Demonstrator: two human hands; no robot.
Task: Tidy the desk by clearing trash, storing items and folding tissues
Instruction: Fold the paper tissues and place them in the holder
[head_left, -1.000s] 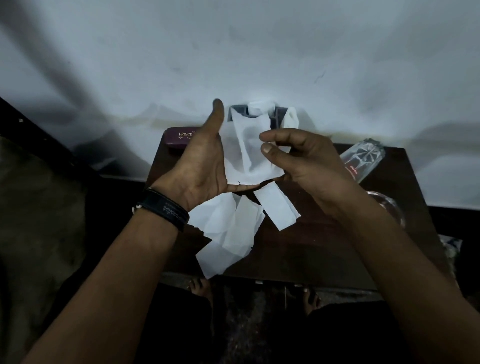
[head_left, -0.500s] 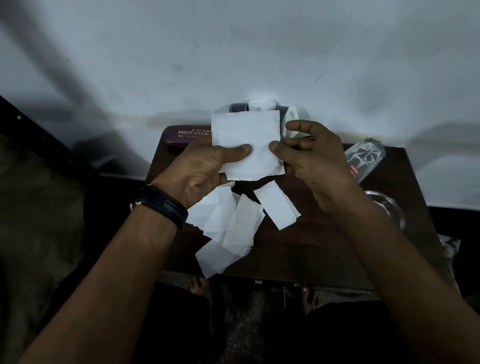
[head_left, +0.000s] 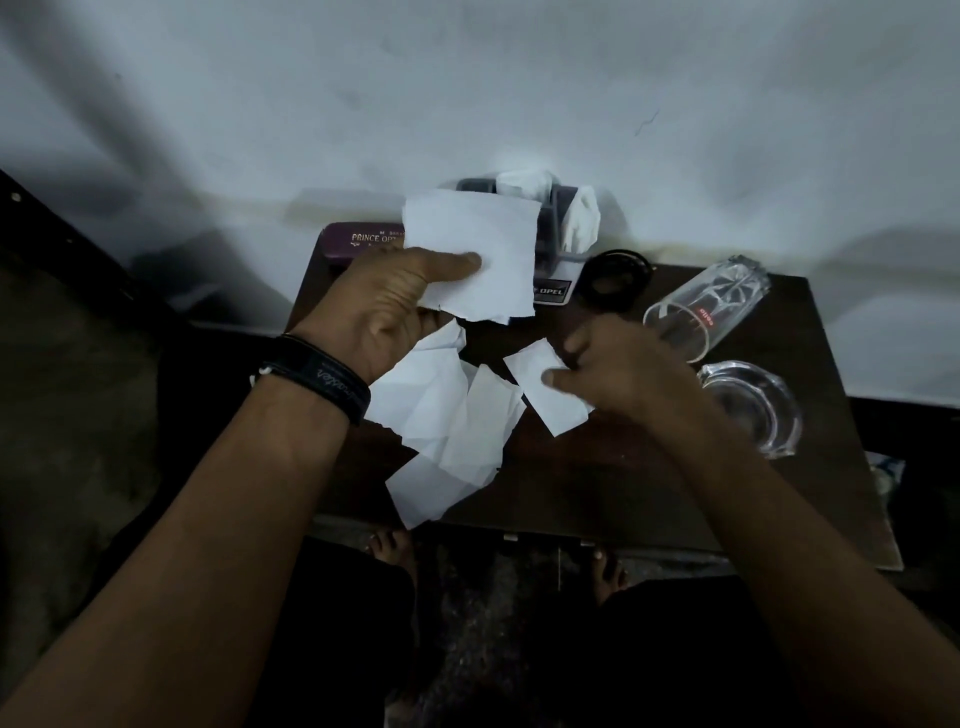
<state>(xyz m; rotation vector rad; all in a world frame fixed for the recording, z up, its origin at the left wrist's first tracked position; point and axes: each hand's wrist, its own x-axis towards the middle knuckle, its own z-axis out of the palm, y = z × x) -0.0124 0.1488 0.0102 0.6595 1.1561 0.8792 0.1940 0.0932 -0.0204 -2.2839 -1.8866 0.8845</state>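
The left hand (head_left: 395, 306) holds a folded tissue (head_left: 472, 249) up over the back of the surface (head_left: 675, 493), its fingers pinching the sheet with the thumb pressed flat on the near face. The grip takes only the lower left part, so the thin sheet could droop open and lose its fold, or tear along its ragged bottom edge if tugged. The right hand (head_left: 623, 374) is down on a small tissue piece (head_left: 545, 400) that lies just beside the pile of loose tissues (head_left: 447, 421). The hand is blurred, and I cannot tell whether its fingers pinch the piece or merely rest on it. A hasty one-handed pickup may crumple it, or drag neighbouring sheets off the near edge, which one sheet already reaches. The hand is also near a tumbler (head_left: 706, 306) lying on its side and a glass dish (head_left: 748, 410); a careless sweep could roll or knock either.
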